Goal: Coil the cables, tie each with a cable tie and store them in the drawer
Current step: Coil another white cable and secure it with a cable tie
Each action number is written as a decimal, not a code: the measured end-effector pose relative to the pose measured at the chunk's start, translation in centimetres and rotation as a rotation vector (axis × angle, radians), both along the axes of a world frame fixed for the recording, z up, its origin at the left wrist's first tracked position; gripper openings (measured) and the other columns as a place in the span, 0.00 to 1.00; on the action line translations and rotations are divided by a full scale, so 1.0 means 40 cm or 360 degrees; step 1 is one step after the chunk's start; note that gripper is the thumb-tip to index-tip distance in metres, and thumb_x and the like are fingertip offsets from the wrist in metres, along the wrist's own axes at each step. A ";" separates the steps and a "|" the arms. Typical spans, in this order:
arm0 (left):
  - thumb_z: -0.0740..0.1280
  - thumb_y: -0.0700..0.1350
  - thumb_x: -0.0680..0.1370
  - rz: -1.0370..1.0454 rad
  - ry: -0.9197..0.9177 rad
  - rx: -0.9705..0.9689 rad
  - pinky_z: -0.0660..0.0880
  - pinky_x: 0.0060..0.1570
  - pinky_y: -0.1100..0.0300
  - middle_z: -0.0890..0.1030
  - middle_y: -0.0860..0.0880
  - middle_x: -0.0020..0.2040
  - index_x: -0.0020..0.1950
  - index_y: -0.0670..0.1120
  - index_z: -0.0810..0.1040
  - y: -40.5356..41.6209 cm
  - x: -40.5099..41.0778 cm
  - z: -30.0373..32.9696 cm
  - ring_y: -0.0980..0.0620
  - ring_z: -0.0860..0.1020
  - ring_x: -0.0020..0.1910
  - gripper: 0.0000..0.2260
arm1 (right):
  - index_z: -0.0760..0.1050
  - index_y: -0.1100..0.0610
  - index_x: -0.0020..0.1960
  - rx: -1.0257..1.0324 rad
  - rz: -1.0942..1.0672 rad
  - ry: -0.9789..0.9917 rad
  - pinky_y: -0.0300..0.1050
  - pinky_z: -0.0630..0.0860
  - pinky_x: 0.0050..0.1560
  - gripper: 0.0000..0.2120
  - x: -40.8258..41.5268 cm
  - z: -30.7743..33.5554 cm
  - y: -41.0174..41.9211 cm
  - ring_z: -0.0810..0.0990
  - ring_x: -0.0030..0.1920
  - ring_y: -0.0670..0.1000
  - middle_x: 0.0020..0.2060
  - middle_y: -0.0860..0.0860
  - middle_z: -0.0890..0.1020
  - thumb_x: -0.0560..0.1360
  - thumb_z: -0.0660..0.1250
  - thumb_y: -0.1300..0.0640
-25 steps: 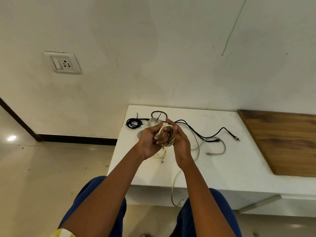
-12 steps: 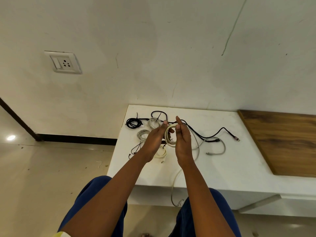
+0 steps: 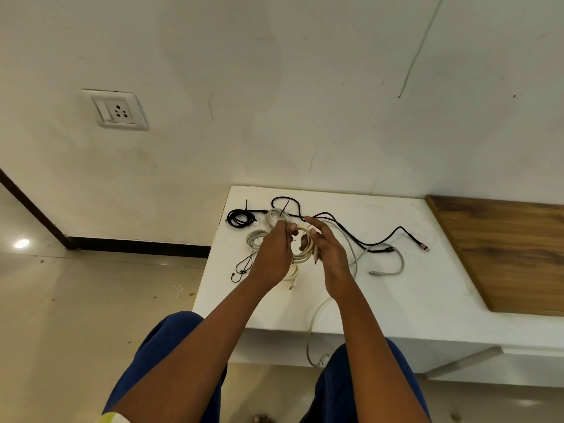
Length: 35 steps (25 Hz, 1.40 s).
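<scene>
Both hands were raised over the white bench [image 3: 396, 288], holding a cream cable coil [image 3: 302, 250] between them. The left hand [image 3: 274, 257] pinched the coil's rim at nine o'clock with curled fingers; the right hand [image 3: 328, 251] clasped its three o'clock side, fingers fairly straight. A tied black coil [image 3: 239, 217] lay at the bench's ten o'clock corner.

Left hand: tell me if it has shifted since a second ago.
Yes. The left hand has drawn left, away from the right hand, uncovering more of the white coil; judged against the black coil.
</scene>
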<state>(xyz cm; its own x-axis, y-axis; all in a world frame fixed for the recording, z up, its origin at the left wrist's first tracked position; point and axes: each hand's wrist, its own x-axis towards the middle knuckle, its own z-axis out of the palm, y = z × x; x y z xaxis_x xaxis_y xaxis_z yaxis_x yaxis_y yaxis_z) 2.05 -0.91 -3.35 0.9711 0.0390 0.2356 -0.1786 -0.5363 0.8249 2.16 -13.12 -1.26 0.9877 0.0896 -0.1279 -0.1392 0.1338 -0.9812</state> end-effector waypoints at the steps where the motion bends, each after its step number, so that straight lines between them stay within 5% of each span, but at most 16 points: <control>1: 0.53 0.36 0.82 -0.0013 -0.0005 0.0040 0.71 0.39 0.60 0.77 0.43 0.42 0.50 0.45 0.69 0.002 0.002 -0.002 0.48 0.76 0.39 0.07 | 0.76 0.51 0.58 0.0001 0.0026 0.0011 0.40 0.69 0.43 0.12 0.001 0.001 -0.005 0.75 0.39 0.47 0.35 0.51 0.78 0.80 0.57 0.60; 6: 0.53 0.37 0.82 0.0083 -0.0026 -0.0045 0.67 0.31 0.73 0.71 0.56 0.36 0.48 0.46 0.66 -0.006 -0.008 0.004 0.60 0.70 0.32 0.07 | 0.76 0.56 0.56 0.0678 0.0182 0.0225 0.37 0.71 0.36 0.11 -0.005 -0.003 0.008 0.71 0.32 0.46 0.30 0.48 0.75 0.79 0.56 0.61; 14: 0.56 0.53 0.82 -0.0156 0.0628 -0.0477 0.72 0.40 0.68 0.80 0.52 0.43 0.53 0.47 0.76 0.061 -0.015 0.035 0.55 0.76 0.43 0.13 | 0.79 0.53 0.52 0.0205 -0.0017 0.0126 0.36 0.65 0.34 0.12 -0.011 -0.022 0.015 0.64 0.28 0.43 0.28 0.44 0.71 0.81 0.57 0.56; 17: 0.64 0.48 0.79 0.0163 0.0694 0.0079 0.71 0.37 0.64 0.80 0.48 0.48 0.54 0.43 0.78 0.154 0.000 0.010 0.51 0.76 0.44 0.10 | 0.79 0.53 0.52 0.0135 -0.0123 0.0142 0.36 0.67 0.36 0.11 -0.013 -0.019 0.012 0.64 0.30 0.44 0.31 0.48 0.68 0.81 0.58 0.55; 20: 0.70 0.45 0.74 0.0414 0.0737 0.0571 0.72 0.52 0.59 0.80 0.44 0.55 0.54 0.42 0.81 0.214 0.003 -0.027 0.48 0.78 0.53 0.11 | 0.78 0.55 0.54 0.0076 -0.0139 0.0134 0.36 0.67 0.36 0.11 -0.014 -0.015 0.014 0.63 0.31 0.45 0.33 0.49 0.67 0.81 0.58 0.54; 24: 0.74 0.48 0.72 0.0329 0.0826 0.0695 0.71 0.56 0.57 0.77 0.43 0.58 0.59 0.43 0.79 0.203 -0.016 -0.064 0.46 0.75 0.59 0.18 | 0.79 0.55 0.54 0.0034 -0.0110 0.0143 0.38 0.69 0.38 0.11 -0.018 -0.013 0.021 0.64 0.31 0.45 0.33 0.50 0.67 0.81 0.58 0.55; 35: 0.74 0.40 0.70 0.0269 0.0811 0.0661 0.77 0.48 0.55 0.81 0.43 0.51 0.50 0.42 0.82 0.191 -0.049 -0.067 0.44 0.80 0.48 0.09 | 0.78 0.57 0.57 0.0001 -0.0101 0.0197 0.37 0.67 0.36 0.12 -0.033 -0.008 0.022 0.63 0.30 0.45 0.32 0.48 0.67 0.81 0.57 0.57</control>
